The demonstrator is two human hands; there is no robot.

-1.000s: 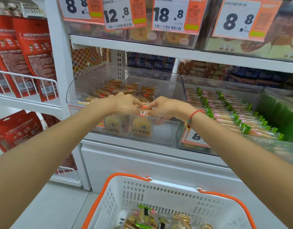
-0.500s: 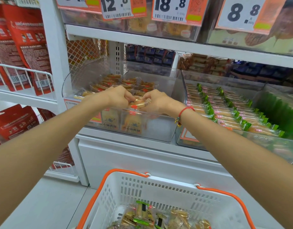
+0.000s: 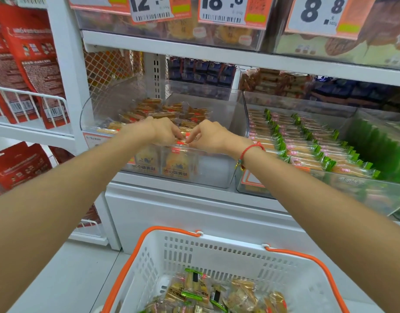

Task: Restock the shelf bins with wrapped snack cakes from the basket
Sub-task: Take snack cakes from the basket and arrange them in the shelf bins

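Both hands meet over the front rim of the clear bin (image 3: 217,168), the left hand (image 3: 159,131) and right hand (image 3: 209,136) pinching one orange-wrapped snack cake (image 3: 182,139) between them, its long axis running hand to hand, while mixed cakes wait below in the basket (image 3: 217,254).

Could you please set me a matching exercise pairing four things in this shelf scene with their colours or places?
Things:
1. basket
2. bracelet
3. green-wrapped cakes
4. left hand

Descriptions:
A. red, on the right wrist
B. white with orange rim, below the shelf
C. at the left bin's front edge, fingers on a cake
D. rows in the right bin

Pairs: 1-B, 2-A, 3-D, 4-C
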